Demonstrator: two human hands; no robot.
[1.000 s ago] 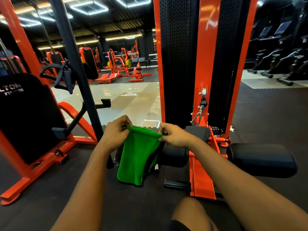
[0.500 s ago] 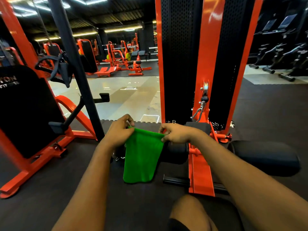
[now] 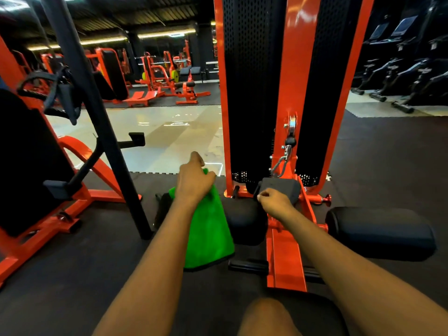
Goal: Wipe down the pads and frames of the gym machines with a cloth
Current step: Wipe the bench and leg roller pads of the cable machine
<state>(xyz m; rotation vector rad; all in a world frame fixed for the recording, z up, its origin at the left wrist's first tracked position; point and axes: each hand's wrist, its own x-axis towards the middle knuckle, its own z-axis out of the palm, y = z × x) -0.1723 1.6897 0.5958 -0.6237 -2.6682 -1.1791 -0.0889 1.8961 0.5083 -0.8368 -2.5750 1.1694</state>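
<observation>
A green cloth (image 3: 209, 236) hangs from my left hand (image 3: 194, 180), which grips its top edge in front of the left black roller pad (image 3: 244, 221). My right hand (image 3: 274, 202) is off the cloth, fingers curled with nothing in them, just above that pad and in front of a small black block (image 3: 282, 187) on the orange frame (image 3: 286, 258). The right black roller pad (image 3: 380, 232) sticks out to the right of the frame. The orange and black weight tower (image 3: 286, 81) rises straight ahead.
A black slanted post (image 3: 97, 122) and an orange machine with a black back pad (image 3: 26, 166) stand at left. My knee (image 3: 264, 316) shows at the bottom. Black rubber floor mats surround the machine. Treadmills (image 3: 407, 76) line the far right; more orange machines stand at the back.
My right hand has let go of the cloth's corner and drawn back to the right. The cloth now hangs from my left hand alone, which has risen a little.
</observation>
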